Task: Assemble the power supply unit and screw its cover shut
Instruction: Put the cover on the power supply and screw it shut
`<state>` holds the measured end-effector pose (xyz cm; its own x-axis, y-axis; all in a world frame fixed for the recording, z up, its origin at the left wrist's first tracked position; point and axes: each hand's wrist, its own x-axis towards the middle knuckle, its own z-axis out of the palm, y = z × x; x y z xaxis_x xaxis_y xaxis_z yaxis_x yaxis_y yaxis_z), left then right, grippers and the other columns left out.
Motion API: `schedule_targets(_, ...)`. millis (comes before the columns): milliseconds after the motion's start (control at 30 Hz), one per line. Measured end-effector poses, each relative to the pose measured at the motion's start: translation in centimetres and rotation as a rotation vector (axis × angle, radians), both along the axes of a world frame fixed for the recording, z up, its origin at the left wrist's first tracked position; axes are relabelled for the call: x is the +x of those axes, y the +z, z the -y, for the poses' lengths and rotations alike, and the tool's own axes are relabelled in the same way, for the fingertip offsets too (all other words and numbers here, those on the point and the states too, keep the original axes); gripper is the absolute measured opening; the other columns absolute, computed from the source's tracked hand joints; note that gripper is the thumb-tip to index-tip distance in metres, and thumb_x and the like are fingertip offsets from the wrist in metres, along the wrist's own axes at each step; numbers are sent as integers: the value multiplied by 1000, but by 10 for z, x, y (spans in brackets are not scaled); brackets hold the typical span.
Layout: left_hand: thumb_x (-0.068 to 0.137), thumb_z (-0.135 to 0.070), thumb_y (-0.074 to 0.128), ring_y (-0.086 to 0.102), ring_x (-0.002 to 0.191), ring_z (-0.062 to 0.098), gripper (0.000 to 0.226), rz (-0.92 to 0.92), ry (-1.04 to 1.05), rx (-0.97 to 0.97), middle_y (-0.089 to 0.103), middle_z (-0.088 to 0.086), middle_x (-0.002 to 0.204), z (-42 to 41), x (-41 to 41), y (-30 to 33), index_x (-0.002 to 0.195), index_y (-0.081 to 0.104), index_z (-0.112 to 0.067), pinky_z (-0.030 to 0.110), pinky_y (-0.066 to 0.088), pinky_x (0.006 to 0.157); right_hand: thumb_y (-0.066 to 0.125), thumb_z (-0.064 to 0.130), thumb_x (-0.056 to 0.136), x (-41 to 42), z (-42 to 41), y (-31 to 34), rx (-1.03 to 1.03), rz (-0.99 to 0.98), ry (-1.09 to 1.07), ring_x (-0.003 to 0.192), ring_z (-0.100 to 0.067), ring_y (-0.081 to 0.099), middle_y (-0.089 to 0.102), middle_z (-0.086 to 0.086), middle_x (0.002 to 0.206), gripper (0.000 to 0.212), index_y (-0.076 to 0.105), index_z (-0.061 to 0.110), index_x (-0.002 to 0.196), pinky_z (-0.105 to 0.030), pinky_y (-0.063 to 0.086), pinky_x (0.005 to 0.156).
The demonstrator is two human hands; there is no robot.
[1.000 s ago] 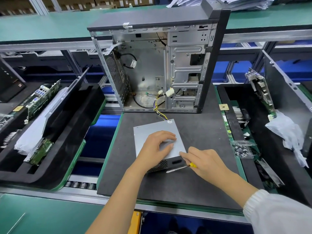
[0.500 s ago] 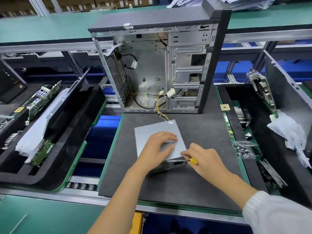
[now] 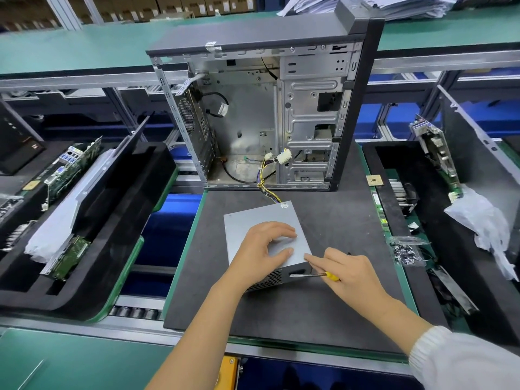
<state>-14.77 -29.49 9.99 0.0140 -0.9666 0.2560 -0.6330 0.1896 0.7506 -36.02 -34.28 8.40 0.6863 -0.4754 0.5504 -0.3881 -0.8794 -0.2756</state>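
1. PSU [image 3: 261,230], grey metal box, lay flat on the dark mat [image 3: 323,313], near its middle, just in front of the open PC case [image 3: 270,108]. Its cable bundle [image 3: 267,187] (yellow/black wires) ran from the back corner up into the case.
2. Left hand [image 3: 263,254] rested on the PSU cover, fingers bent w/ tips pressing down on the top, thumb along the near edge.
3. Right hand [image 3: 349,273] gripped a small screwdriver [image 3: 315,275] w/ yellow handle; fingers curled round the handle, forefinger stretched to the PSU's near-right corner. The shaft lay roughly level against the dark front face, tip pointing left near a slot. Can't tell if a screw sat at the tip.
4. Mat sat on a green-edged pallet on a roller conveyor [image 3: 135,311]; green bench tops beyond & nearer.
5. Case stood upright, side panel off, bare metal inside, white connectors hanging low.
6. Left: black foam tray [image 3: 107,249] w/ a circuit board [image 3: 70,170] and a metal panel leaning in it.
7. Right: another black tray [image 3: 422,220] w/ an upright board [image 3: 436,156], a crumpled white bag [image 3: 486,226], and a clear packet of screws [image 3: 406,253] just beside the mat.
8. Back: paper stacks [image 3: 394,7] on the far bench, cardboard boxes [image 3: 168,5] behind.
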Motion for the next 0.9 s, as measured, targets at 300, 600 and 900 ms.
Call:
schedule_targets(300,85,-12,73,57,115,7,22,7,8,9,67,-10,117,0,-1,0,107,73,-16,40,44,101,72,13,80,4,2,-4,222,96,3,54,-6,41,51,5,75,16,75,16,95,-15,38,48)
schedule_targets(600,85,-13,74,58,114,7,21,4,24,-9,68,-9,116,1,-2,0,106,73,-14,41,43,103,72,5,73,9,5,8,103,-53,25,51,-16,48,55,1,78,14,70,13,85,-25,43,40)
schedule_targets(900,85,-14,74,58,115,7,22,12,25,-20,68,-10,116,0,-2,-2,107,73,-16,43,43,103,72,17,76,8,9,4,-239,-303,46,39,-17,33,49,0,72,8,66,14,81,-27,29,30)
